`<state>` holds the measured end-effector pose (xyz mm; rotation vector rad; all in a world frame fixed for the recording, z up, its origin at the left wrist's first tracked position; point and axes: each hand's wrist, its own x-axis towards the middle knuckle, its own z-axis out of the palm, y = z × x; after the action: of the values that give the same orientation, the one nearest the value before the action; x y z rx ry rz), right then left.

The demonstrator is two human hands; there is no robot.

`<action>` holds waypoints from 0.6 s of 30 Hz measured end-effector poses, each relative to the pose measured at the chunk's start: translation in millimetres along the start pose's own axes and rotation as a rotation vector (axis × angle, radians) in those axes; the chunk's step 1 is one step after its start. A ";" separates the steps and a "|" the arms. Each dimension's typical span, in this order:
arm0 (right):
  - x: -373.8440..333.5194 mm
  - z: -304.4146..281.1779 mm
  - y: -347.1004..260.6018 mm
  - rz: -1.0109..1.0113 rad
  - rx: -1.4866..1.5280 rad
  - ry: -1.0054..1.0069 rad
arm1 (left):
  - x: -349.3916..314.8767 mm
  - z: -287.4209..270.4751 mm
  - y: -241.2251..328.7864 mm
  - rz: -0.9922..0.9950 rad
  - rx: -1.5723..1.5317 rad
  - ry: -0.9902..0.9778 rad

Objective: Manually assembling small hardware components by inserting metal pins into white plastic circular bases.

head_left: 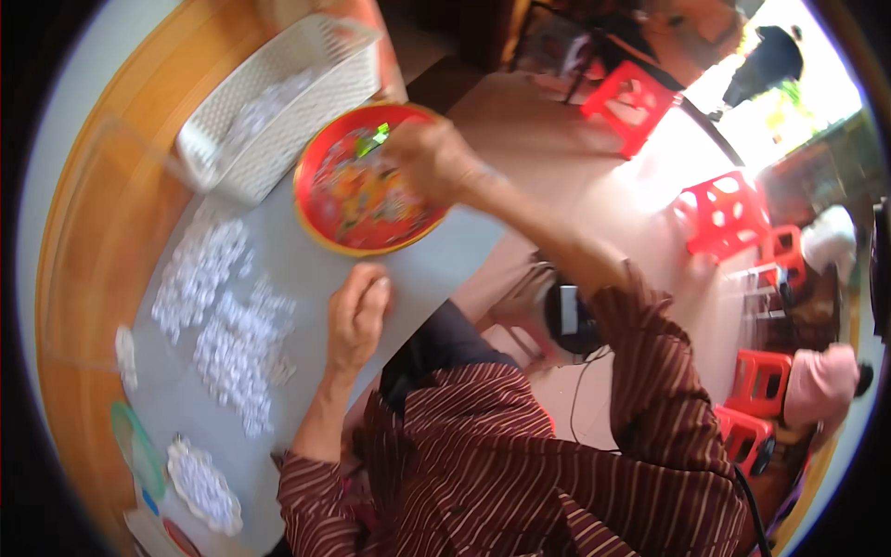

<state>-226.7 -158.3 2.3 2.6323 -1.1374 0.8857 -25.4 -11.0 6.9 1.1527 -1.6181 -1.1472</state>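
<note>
A round red bowl (pixel 309 215) with a yellow rim stands on the grey tabletop and holds many small mixed-colour pieces. My right hand (pixel 429 165) reaches over its right side, smeared by motion, with the fingers pointing down and partly hidden. Beside those fingers shows a small bright green piece (pixel 373 140); whether I hold it is unclear. On the near side of the bowl, my left hand (pixel 357 314) is closed with curled fingers over the table edge, and anything inside it is hidden. To its left lie loose piles of small white pieces (pixel 232 357).
A white perforated basket (pixel 278 153) with white pieces stands behind the bowl, near another person's arm (pixel 380 42). Lower left are a scalloped dish (pixel 232 522) of white pieces and a green oval object (pixel 137 447). Red stools (pixel 724 215) stand at the right, and a dark-topped bin-like object (pixel 548 311) nearer.
</note>
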 end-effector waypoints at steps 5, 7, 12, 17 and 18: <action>33.3 1.2 16.5 0.316 0.142 0.031 | -2.4 -3.9 0.0 0.017 -0.021 -0.001; 35.2 21.6 11.5 0.255 0.152 -0.016 | -2.1 -4.0 -3.9 0.007 -0.041 -0.009; 40.5 10.2 7.0 0.084 0.379 -0.259 | -4.4 -3.8 -1.7 0.013 -0.085 -0.018; 39.0 -6.5 10.8 0.278 0.313 -0.301 | -4.0 -5.8 -2.3 0.002 -0.099 -0.029; 38.1 -7.4 11.2 0.256 0.301 -0.277 | -3.2 -5.7 -1.5 -0.002 -0.092 -0.036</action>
<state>-217.4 -187.3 28.9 2.9723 -1.5464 0.8054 -18.9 -9.3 6.5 1.0808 -1.5746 -1.2372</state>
